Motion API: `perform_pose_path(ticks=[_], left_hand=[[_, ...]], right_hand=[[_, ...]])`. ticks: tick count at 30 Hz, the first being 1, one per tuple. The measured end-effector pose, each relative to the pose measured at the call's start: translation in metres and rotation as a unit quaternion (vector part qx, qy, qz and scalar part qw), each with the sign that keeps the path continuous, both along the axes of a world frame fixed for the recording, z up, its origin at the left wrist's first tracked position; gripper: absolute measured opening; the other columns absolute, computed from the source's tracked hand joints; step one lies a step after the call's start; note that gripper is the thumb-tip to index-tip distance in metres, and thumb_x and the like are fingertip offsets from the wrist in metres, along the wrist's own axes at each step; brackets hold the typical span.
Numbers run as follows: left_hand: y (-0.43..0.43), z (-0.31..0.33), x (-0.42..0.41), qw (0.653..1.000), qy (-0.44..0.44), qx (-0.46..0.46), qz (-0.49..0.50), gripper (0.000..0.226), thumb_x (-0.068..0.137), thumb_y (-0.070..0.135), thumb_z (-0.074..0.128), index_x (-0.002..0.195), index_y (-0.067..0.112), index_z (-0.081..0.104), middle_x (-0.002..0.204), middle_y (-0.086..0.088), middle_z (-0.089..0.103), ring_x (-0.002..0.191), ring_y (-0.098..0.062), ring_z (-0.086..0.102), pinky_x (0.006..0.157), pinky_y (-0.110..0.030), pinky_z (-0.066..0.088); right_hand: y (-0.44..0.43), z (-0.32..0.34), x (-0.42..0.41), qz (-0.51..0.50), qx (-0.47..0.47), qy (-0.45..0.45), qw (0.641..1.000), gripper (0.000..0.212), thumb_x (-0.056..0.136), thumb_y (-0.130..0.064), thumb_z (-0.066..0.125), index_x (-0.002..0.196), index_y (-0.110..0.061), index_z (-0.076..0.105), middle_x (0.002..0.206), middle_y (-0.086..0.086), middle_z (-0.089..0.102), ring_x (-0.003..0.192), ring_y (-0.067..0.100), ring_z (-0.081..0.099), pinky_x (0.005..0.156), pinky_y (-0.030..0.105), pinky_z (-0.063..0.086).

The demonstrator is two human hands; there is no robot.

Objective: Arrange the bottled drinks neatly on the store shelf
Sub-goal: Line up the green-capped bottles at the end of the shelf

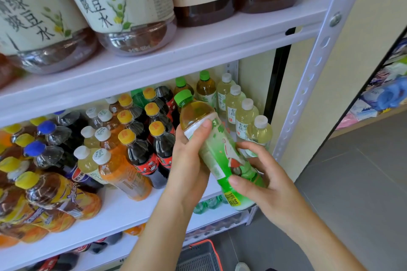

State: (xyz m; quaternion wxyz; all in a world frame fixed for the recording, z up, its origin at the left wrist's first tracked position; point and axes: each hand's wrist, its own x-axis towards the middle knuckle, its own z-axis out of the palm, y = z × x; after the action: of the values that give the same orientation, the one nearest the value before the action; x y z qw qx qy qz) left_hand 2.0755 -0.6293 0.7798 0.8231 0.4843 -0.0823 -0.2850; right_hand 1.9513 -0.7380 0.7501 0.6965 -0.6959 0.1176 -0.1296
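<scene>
Shop: shelves [154,55] of bottled drinks [141,152]

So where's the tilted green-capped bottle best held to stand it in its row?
Round the straight labelled body of the green-capped bottle, coming from the front, away from the packed rows. The dome under the cap tapers and would likely slip. The left hand grips just below that dome, the right hand nearer the base.

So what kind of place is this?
Most likely a small shop: white metal shelves packed with rows of bottled drinks, a shopping basket on the floor, and more packaged goods across the aisle.
</scene>
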Motion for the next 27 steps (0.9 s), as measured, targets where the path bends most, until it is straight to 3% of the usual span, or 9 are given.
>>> perform_pose_path(ticks=[3, 5, 10, 13, 15, 17, 21, 24, 27], left_hand=[[0.005, 0.004, 0.005, 0.994, 0.027, -0.056, -0.092, 0.074, 0.069, 0.037, 0.084, 0.132, 0.008, 0.058, 0.137, -0.027, 0.053, 0.120, -0.034, 0.059, 0.099, -0.051, 0.050], [0.006, 0.005, 0.005, 0.987, 0.029, -0.092, -0.133, 0.068, 0.067, 0.038, 0.086, 0.124, 0.009, 0.065, 0.135, -0.027, 0.056, 0.121, -0.035, 0.060, 0.094, -0.048, 0.053], [0.004, 0.007, 0.003, 0.995, -0.031, -0.059, -0.079, 0.066, 0.062, 0.038, 0.090, 0.117, 0.009, 0.067, 0.112, -0.020, 0.069, 0.104, -0.033, 0.067, 0.085, -0.046, 0.056], [-0.001, 0.011, -0.001, 0.997, -0.074, 0.000, 0.015, 0.067, 0.067, 0.030, 0.088, 0.123, 0.006, 0.059, 0.107, -0.015, 0.070, 0.099, -0.029, 0.069, 0.081, -0.041, 0.057], [-0.004, 0.012, -0.003, 0.992, -0.110, 0.027, 0.063, 0.064, 0.066, 0.028, 0.085, 0.121, 0.010, 0.058, 0.103, -0.007, 0.072, 0.096, -0.022, 0.070, 0.079, -0.034, 0.057], [-0.004, 0.012, -0.006, 0.990, -0.113, 0.038, 0.077, 0.061, 0.068, 0.028, 0.082, 0.122, 0.010, 0.058, 0.103, -0.004, 0.072, 0.097, -0.020, 0.069, 0.081, -0.033, 0.056], [0.008, 0.018, -0.001, 0.995, -0.084, 0.030, 0.034, 0.064, 0.073, 0.040, 0.076, 0.126, 0.009, 0.058, 0.113, -0.007, 0.071, 0.104, -0.022, 0.068, 0.085, -0.030, 0.057], [0.024, 0.027, 0.008, 0.993, -0.081, 0.085, 0.023, 0.067, 0.067, 0.057, 0.072, 0.119, 0.016, 0.062, 0.104, -0.001, 0.075, 0.096, -0.012, 0.071, 0.071, -0.022, 0.057], [0.034, 0.028, 0.008, 0.993, -0.049, 0.110, -0.012, 0.059, 0.069, 0.063, 0.071, 0.107, 0.017, 0.070, 0.102, -0.008, 0.076, 0.096, -0.020, 0.072, 0.074, -0.034, 0.059]], right_hand=[[0.000, 0.001, -0.001, 0.036, 0.205, 0.003, 0.978, 0.055, 0.074, -0.041, 0.075, 0.126, -0.037, 0.060, 0.117, 0.012, 0.069, 0.105, 0.033, 0.067, 0.085, 0.044, 0.056], [0.001, 0.003, -0.002, 0.076, 0.330, 0.008, 0.941, 0.053, 0.077, -0.035, 0.071, 0.128, -0.027, 0.061, 0.122, 0.022, 0.065, 0.100, 0.043, 0.066, 0.074, 0.047, 0.057], [-0.001, 0.006, -0.001, 0.107, 0.364, 0.031, 0.925, 0.043, 0.078, -0.038, 0.068, 0.119, -0.028, 0.069, 0.116, 0.017, 0.070, 0.098, 0.031, 0.070, 0.073, 0.050, 0.059], [0.001, 0.004, -0.002, 0.061, 0.215, 0.023, 0.974, 0.052, 0.076, -0.047, 0.074, 0.125, -0.037, 0.061, 0.120, 0.003, 0.069, 0.108, 0.023, 0.068, 0.091, 0.051, 0.055], [0.004, 0.002, -0.004, -0.003, 0.082, 0.032, 0.996, 0.067, 0.065, -0.051, 0.082, 0.124, -0.047, 0.051, 0.111, -0.006, 0.068, 0.099, 0.015, 0.069, 0.082, 0.033, 0.056], [0.007, -0.001, -0.006, -0.048, 0.026, 0.003, 0.999, 0.068, 0.060, -0.047, 0.084, 0.119, -0.048, 0.050, 0.101, -0.011, 0.068, 0.086, 0.009, 0.069, 0.072, 0.021, 0.054], [0.006, -0.004, -0.008, -0.097, -0.047, -0.078, 0.991, 0.063, 0.058, -0.036, 0.088, 0.112, -0.041, 0.056, 0.100, -0.014, 0.065, 0.084, 0.005, 0.066, 0.071, 0.013, 0.052], [-0.003, 0.001, -0.009, -0.168, -0.246, -0.116, 0.948, 0.073, 0.055, -0.016, 0.096, 0.113, -0.036, 0.055, 0.113, -0.011, 0.056, 0.106, 0.002, 0.057, 0.088, 0.009, 0.043], [-0.005, 0.009, -0.008, -0.216, -0.417, -0.199, 0.860, 0.066, 0.061, -0.001, 0.089, 0.116, -0.018, 0.056, 0.120, -0.002, 0.046, 0.120, 0.007, 0.050, 0.105, 0.014, 0.034]])
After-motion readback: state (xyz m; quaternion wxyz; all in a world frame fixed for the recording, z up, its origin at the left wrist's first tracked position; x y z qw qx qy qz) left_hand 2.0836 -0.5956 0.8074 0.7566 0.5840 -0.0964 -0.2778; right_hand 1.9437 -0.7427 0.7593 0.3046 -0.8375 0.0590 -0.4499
